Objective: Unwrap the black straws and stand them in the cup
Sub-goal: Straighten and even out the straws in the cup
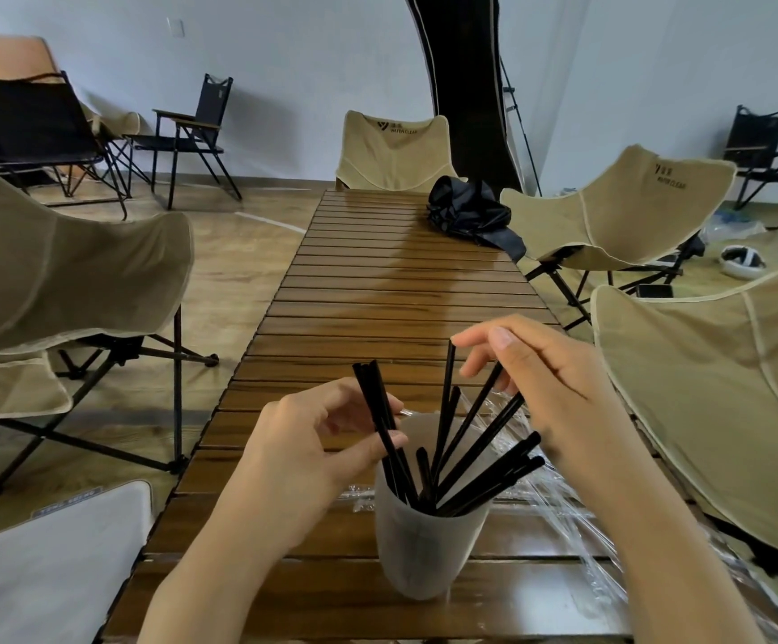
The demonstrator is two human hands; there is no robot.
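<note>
Bundles of black straws stand in the pale, translucent cup, their lower ends gathered at its bottom and their tops fanning out above the rim, most leaning to the right. The cup stands upright on the slatted wooden surface. Both hands are up among the straws, just above the rim. The left hand pinches a small cluster (two or three, I cannot count them) between thumb and fingers at the cup's left side; their tops stick up past the knuckles. The right hand hangs over the right side, fingers curled about the upper ends of a couple of slanting straws, its index fingertip touching the top of the tallest, nearly upright one. Clear wrappers lie crumpled on the surface just behind and right of the cup, beneath the right wrist. A black fabric bundle sits at the far end, well apart.
</note>
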